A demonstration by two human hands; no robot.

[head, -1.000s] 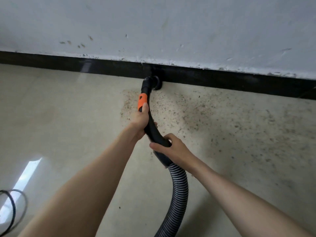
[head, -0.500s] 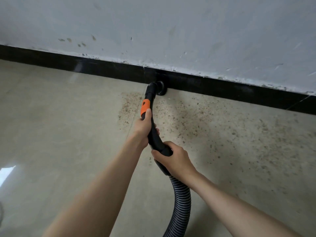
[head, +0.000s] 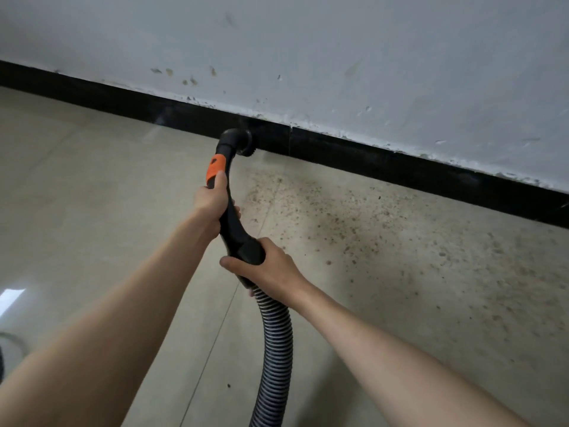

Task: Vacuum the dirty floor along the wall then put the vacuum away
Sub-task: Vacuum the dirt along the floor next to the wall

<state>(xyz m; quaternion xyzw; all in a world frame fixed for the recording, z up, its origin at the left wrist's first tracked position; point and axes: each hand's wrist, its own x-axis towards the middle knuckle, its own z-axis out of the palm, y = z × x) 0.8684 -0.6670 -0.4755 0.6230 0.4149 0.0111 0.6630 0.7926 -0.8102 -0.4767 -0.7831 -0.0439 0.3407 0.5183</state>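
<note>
Nozzle (head: 238, 143) sits at the far edge of the floor (head: 92, 211), touching the black skirting (head: 385, 163). We hold the wand (head: 234, 223) with both hands: left hand (head: 212, 201) curled round it just below the orange band (head: 215, 171), right hand (head: 271, 269) clamped round the near end where the hose (head: 277, 343) begins. Dirt (head: 385, 235) spreads to the right of the nozzle. We think the risk is this: if we lift the nozzle or sweep too fast, crumbs near the skirting may remain; the hose may also pull back.
</note>
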